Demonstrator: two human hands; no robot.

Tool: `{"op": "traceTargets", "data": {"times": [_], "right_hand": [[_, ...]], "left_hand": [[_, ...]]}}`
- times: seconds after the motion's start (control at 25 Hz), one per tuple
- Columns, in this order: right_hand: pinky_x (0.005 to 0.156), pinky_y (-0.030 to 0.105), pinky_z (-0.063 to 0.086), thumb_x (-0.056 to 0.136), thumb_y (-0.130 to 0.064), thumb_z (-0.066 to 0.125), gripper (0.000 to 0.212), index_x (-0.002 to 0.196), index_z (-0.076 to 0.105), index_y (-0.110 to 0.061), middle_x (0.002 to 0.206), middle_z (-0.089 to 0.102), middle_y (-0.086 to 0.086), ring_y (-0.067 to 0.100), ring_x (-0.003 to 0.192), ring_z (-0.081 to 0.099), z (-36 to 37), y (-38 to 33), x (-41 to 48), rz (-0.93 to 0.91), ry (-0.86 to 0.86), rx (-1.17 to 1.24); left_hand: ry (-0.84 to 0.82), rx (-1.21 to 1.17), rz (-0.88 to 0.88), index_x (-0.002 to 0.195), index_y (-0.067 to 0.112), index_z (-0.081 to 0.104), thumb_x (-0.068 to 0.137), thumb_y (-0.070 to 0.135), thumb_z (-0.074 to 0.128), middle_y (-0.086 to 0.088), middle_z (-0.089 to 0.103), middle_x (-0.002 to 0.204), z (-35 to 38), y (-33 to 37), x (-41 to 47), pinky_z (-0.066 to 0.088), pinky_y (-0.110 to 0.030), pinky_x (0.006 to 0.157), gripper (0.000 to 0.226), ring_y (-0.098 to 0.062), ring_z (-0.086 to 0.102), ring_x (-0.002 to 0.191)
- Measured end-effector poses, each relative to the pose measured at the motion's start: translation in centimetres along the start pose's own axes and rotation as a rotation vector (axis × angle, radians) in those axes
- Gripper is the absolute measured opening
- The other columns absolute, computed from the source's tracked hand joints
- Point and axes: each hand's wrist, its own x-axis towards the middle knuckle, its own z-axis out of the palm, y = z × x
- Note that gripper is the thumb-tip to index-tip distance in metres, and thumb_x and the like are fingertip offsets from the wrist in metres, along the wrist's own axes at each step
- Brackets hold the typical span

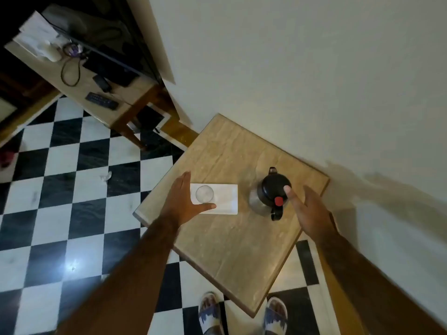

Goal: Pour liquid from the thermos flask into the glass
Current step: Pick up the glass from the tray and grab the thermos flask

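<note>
A steel thermos flask (269, 195) with a black lid, a red button and a black handle stands upright on the small wooden table (237, 240). To its left a clear glass (204, 194) stands on a white rectangular tray (225, 199). My left hand (183, 201) is open just left of the glass, thumb stretched under it, fingers beside it, not gripping. Spread open just right of the flask is my right hand (309, 211), one fingertip at the lid's edge.
The table stands against a white wall (290, 68). A black-and-white chequered floor (72, 201) lies to the left. A second table (96, 93) at the back left carries cables, a remote and papers. My sandalled feet (242, 315) are below the table's near corner.
</note>
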Motion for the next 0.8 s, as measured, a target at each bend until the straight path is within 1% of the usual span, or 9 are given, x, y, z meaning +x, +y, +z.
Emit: {"op": "traceTargets", "data": {"times": [0.08, 0.12, 0.16, 0.2, 0.32, 0.44, 0.52, 0.64, 0.8], "right_hand": [[0.097, 0.044, 0.05, 0.074, -0.098, 0.039, 0.108, 0.145, 0.055, -0.019, 0.134, 0.068, 0.011, 0.03, 0.121, 0.064, 1.8, 1.3, 1.3, 0.162, -0.038, 0.115], [0.087, 0.037, 0.048, 0.067, -0.102, 0.039, 0.109, 0.135, 0.062, -0.019, 0.118, 0.071, 0.005, 0.023, 0.108, 0.066, 2.7, 2.0, 1.6, 0.197, -0.065, 0.162], [0.088, 0.035, 0.045, 0.064, -0.102, 0.041, 0.107, 0.129, 0.064, -0.021, 0.115, 0.071, 0.001, 0.02, 0.106, 0.064, 3.4, 2.3, 1.4, 0.237, -0.1, 0.258], [0.096, 0.038, 0.043, 0.066, -0.099, 0.044, 0.103, 0.13, 0.066, -0.021, 0.12, 0.071, 0.001, 0.021, 0.114, 0.063, 4.4, 2.9, 1.5, 0.241, -0.136, 0.342], [0.118, 0.05, 0.035, 0.089, -0.074, 0.049, 0.068, 0.11, 0.075, -0.015, 0.122, 0.076, 0.008, 0.028, 0.125, 0.062, 7.0, 4.0, 2.1, 0.168, -0.148, 0.493], [0.112, 0.055, 0.043, 0.095, -0.058, 0.054, 0.051, 0.095, 0.071, -0.01, 0.103, 0.073, 0.017, 0.038, 0.111, 0.066, 8.7, 4.9, 2.4, 0.089, -0.036, 0.633], [0.102, 0.052, 0.046, 0.092, -0.057, 0.055, 0.049, 0.09, 0.067, -0.01, 0.091, 0.064, 0.019, 0.038, 0.095, 0.063, 9.7, 5.5, 2.6, 0.041, 0.017, 0.722], [0.089, 0.036, 0.045, 0.097, -0.061, 0.057, 0.052, 0.083, 0.064, -0.011, 0.081, 0.057, 0.017, 0.031, 0.084, 0.057, 11.2, 6.2, 3.0, -0.017, 0.075, 0.754], [0.081, 0.038, 0.039, 0.084, -0.064, 0.059, 0.048, 0.075, 0.062, -0.017, 0.069, 0.05, 0.007, 0.027, 0.072, 0.048, 11.5, 6.8, 3.5, -0.025, 0.137, 0.826]], "left_hand": [[-0.026, -0.181, -0.043, 0.162, 0.019, 0.026, 0.069, 0.06, 0.088, -0.007, 0.039, 0.165, 2.6, -2.0, 1.8, 0.034, -0.049, 0.125, 0.119, -0.029, 0.04, 0.152], [-0.043, -0.221, -0.071, 0.16, 0.02, 0.031, 0.071, 0.056, 0.088, -0.006, 0.044, 0.163, 4.0, -3.0, 2.4, 0.035, -0.047, 0.124, 0.113, -0.029, 0.044, 0.149], [-0.043, -0.234, -0.108, 0.16, 0.019, 0.033, 0.073, 0.051, 0.09, -0.005, 0.047, 0.161, 4.8, -3.7, 2.6, 0.036, -0.045, 0.122, 0.108, -0.028, 0.047, 0.147], [-0.02, -0.262, -0.136, 0.159, 0.018, 0.036, 0.075, 0.044, 0.091, -0.005, 0.049, 0.16, 6.1, -4.4, 3.1, 0.037, -0.043, 0.121, 0.104, -0.028, 0.049, 0.145], [0.062, -0.404, -0.182, 0.15, 0.021, 0.05, 0.08, 0.029, 0.09, -0.003, 0.058, 0.15, 8.7, -5.1, 4.5, 0.05, -0.028, 0.101, 0.081, -0.026, 0.059, 0.132], [0.146, -0.573, -0.192, 0.143, 0.022, 0.057, 0.079, 0.019, 0.091, 0.0, 0.062, 0.144, 10.8, -5.7, 5.6, 0.053, -0.004, 0.077, 0.072, -0.019, 0.06, 0.122], [0.18, -0.638, -0.194, 0.141, 0.021, 0.059, 0.078, 0.016, 0.092, 0.0, 0.064, 0.141, 11.9, -5.9, 6.0, 0.057, -0.01, 0.086, 0.072, -0.019, 0.061, 0.125], [0.229, -0.711, -0.2, 0.139, 0.018, 0.062, 0.077, 0.011, 0.092, -0.001, 0.067, 0.139, 13.0, -6.0, 6.0, 0.057, -0.039, 0.106, 0.069, -0.021, 0.062, 0.128], [0.248, -0.702, -0.166, 0.139, 0.019, 0.063, 0.079, 0.014, 0.091, 0.0, 0.067, 0.138, 13.4, -6.2, 6.1, 0.057, -0.043, 0.106, 0.066, -0.02, 0.063, 0.128]]}}
